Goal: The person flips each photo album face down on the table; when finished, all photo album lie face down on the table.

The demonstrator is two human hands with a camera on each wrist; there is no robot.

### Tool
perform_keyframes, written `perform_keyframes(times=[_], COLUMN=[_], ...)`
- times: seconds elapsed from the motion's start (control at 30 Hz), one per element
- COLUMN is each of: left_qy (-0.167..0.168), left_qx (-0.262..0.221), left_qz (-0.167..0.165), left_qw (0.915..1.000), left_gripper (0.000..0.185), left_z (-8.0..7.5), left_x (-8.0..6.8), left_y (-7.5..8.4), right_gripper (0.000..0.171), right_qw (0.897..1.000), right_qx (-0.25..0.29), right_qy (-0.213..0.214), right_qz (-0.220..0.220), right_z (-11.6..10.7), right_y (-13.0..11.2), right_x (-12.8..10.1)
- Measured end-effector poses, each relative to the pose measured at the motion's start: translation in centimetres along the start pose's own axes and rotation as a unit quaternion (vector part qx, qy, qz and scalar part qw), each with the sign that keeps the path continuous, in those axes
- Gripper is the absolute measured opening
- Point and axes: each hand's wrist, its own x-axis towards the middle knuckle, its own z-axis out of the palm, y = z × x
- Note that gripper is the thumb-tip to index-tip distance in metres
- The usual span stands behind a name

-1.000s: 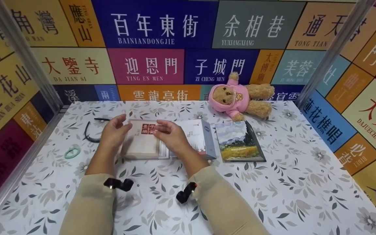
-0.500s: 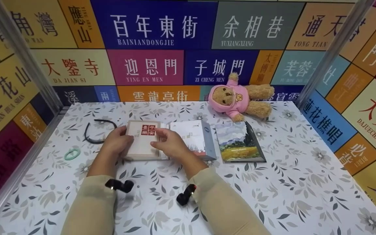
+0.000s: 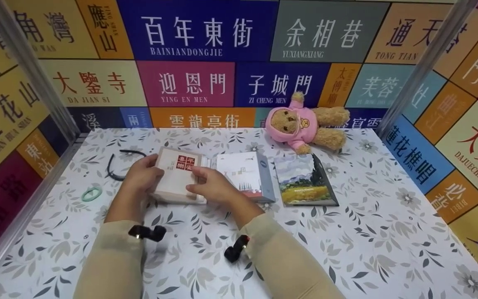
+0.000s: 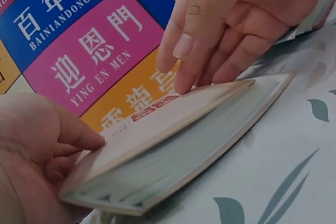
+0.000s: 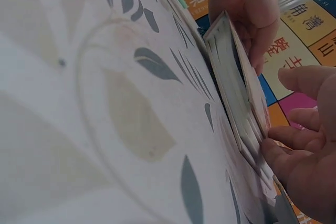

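Note:
A cream hardcover photo album with a red four-square stamp sits left of the table's middle. My left hand grips its left side, thumb over the front cover and fingers curled at the edge. On the opposite side, my right hand touches the cover with its fingertips, the fingers fairly straight and spread. The left wrist view shows the pale pages between the two covers, the front cover standing a little apart from them. Seen from the right wrist, the right fingertips meet the cover's edge.
Right of the cream album lie a white album with a blue spine and another with a painted landscape. A teddy bear in pink lies behind them. At left are a black headband and a green ring.
Both hands have come down from above the cream album onto its sides. The left now grips it. The album has shifted and turned slightly, its stamp tilting.

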Motion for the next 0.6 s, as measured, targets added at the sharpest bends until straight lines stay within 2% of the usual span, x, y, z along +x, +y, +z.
perform_keyframes(times=[0.13, 0.2, 0.33, 0.47, 0.6], left_qy=[-0.031, -0.038, -0.049, -0.062, -0.07], left_qx=[-0.104, -0.134, -0.159, -0.176, -0.186], left_qz=[0.025, 0.029, 0.038, 0.055, 0.072], left_qw=[0.9937, 0.9898, 0.9853, 0.9809, 0.9774], left_gripper=[0.063, 0.058, 0.049, 0.045, 0.043], left_z=[0.1, 0.3, 0.7, 1.1, 1.6], left_x=[-0.7, -1.2, -1.9, -2.4, -2.8], left_y=[0.9, 1.5, 2.4, 3.1, 3.5], right_gripper=[0.069, 0.068, 0.063, 0.061, 0.059], right_qw=[0.999, 0.998, 0.995, 0.994, 0.993], right_qx=[0.034, 0.061, 0.097, 0.105, 0.113], right_qy=[0.005, 0.005, 0.01, 0.018, 0.012], right_qz=[0.006, 0.013, 0.002, -0.032, -0.042], right_z=[-0.2, -0.3, -0.3, -0.4, -0.6], right_y=[-0.3, -0.6, -1.2, -1.9, -2.8], right_x=[-0.1, -0.2, -0.4, -0.6, -1.2])
